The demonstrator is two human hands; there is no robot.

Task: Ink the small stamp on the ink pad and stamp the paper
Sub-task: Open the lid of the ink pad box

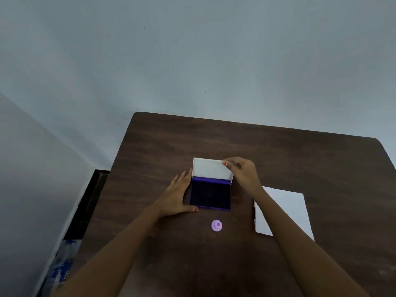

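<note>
Table: dark brown wood, set against a pale wall, holding everything below.
Ink pad: near the middle of the table, open — dark purple-blue inked face up, in a purple case.
Lid: white inside, hinged at the far edge of the pad and tilted up.
Left hand: flat on the table, fingers held together along the pad's left side, thumb touching its near-left corner.
Right hand: fingertips pinching the lid's far right corner.
Stamp: small, round, pale lilac, standing alone on the table just in front of the pad — neither hand touches it.
Paper: white sheet to the right of the pad, partly under the right forearm.
</note>
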